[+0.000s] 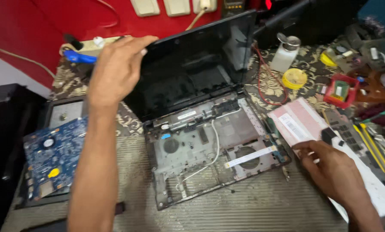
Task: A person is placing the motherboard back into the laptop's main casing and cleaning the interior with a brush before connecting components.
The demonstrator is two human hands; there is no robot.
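Note:
An opened-up laptop lies in the middle of the bench, its grey base shell (201, 159) stripped of keyboard and board, with a white cable (216, 144) and a flat ribbon (250, 157) across it. The dark screen lid (192, 64) stands tilted up. My left hand (115, 68) grips the lid's top left corner. My right hand (330, 165) rests at the base's right side, fingers on the upturned keyboard (300, 122) that lies there.
A blue circuit board (53, 159) sits on a dark panel at the left. A white dispenser bottle (285, 53), a yellow reel (294, 78), a red part (340, 90) and several tools crowd the right. Red wall with sockets (166, 6) behind.

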